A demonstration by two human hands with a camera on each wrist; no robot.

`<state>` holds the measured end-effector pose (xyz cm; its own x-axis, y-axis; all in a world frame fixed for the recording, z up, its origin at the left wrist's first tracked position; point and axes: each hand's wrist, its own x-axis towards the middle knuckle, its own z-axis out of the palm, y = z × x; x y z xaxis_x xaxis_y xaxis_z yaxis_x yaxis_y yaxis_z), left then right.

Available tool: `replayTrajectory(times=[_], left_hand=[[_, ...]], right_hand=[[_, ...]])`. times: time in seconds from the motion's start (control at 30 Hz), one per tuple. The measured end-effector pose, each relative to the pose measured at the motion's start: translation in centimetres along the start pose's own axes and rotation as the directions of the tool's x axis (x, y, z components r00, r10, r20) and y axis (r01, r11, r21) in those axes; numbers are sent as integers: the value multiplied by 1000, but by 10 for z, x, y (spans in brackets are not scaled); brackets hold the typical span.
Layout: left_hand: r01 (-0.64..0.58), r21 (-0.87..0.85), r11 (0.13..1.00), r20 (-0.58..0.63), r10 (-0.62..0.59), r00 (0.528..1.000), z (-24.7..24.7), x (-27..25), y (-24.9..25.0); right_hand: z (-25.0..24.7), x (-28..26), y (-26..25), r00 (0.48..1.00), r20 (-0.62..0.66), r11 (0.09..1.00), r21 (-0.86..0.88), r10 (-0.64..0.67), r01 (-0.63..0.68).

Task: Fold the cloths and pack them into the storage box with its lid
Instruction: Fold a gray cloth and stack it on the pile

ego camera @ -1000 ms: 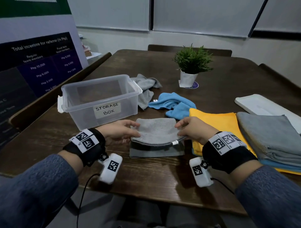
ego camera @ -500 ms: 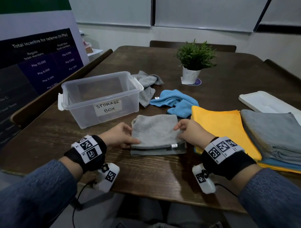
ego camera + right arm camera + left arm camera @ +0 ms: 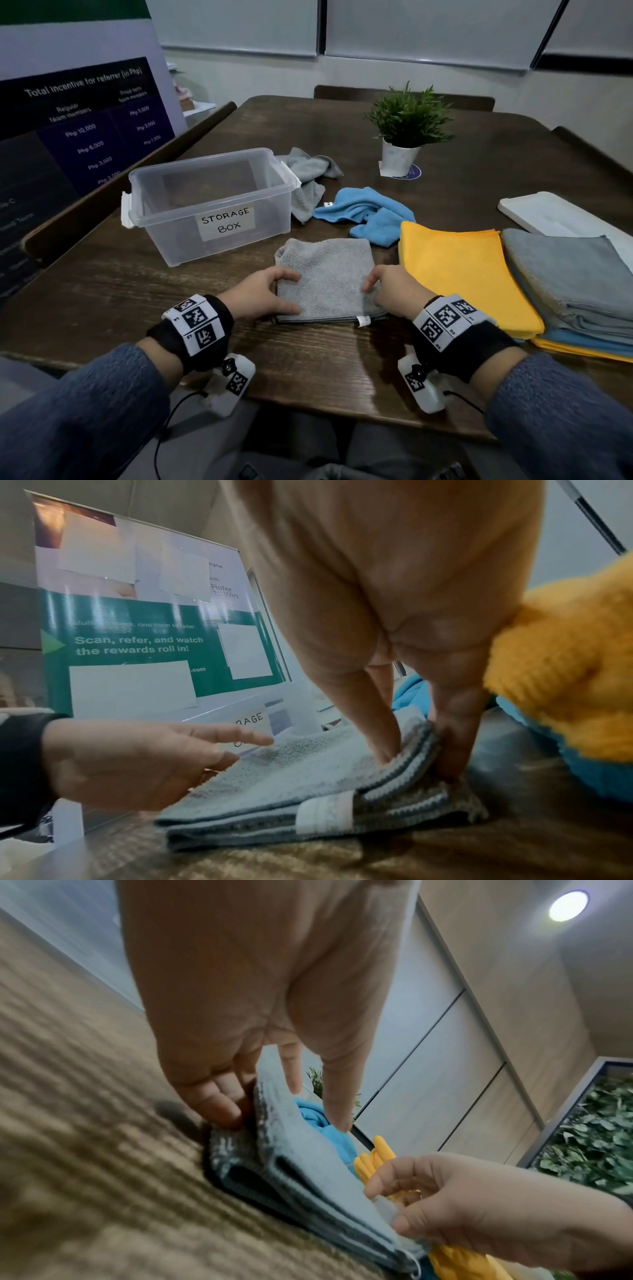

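A grey cloth (image 3: pixel 325 274) lies folded into a thick square on the dark wooden table (image 3: pixel 308 370), just in front of the clear storage box (image 3: pixel 212 202) labelled "STORAGE BOX". My left hand (image 3: pixel 284 291) pinches its left edge; in the left wrist view the top layer (image 3: pixel 308 1172) rises between my fingers (image 3: pixel 219 1104) and thumb. At the right edge my right hand (image 3: pixel 373 287) pinches the layers (image 3: pixel 301 772), thumb on top and fingers (image 3: pixel 448 750) beneath. The box has nothing in it. Its white lid (image 3: pixel 548 216) lies flat at the far right.
A crumpled blue cloth (image 3: pixel 370 212) and a crumpled grey one (image 3: pixel 308 174) lie behind the folded cloth, right of the box. A yellow cloth (image 3: pixel 459 270) and a stack of grey, blue and yellow cloths (image 3: pixel 575 274) lie to the right. A potted plant (image 3: pixel 407 126) stands further back.
The raised upper half of the grey cloth has come down flat onto the lower half. Both hands have shifted to the cloth's side edges.
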<state>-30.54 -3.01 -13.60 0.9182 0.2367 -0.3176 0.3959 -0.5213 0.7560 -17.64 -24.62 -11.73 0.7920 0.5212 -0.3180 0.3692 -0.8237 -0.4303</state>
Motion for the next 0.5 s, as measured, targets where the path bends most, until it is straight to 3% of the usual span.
replayTrajectory(times=[0.13, 0.27, 0.37, 0.5], left_hand=[[-40, -92, 995, -75, 33, 997, -6, 12, 2], [2, -216, 976, -126, -30, 992, -16, 34, 6], [4, -282, 959, -118, -39, 992, -21, 51, 7], [1, -242, 970, -101, -27, 994, -26, 67, 5]], right_hand=[[5, 1, -2, 1000, -5, 999, -44, 18, -19], [17, 5, -3, 992, -36, 993, -32, -118, 117], [20, 6, -7, 990, 63, 990, -59, -128, 132], [24, 9, -9, 977, 211, 994, -90, -34, 54]])
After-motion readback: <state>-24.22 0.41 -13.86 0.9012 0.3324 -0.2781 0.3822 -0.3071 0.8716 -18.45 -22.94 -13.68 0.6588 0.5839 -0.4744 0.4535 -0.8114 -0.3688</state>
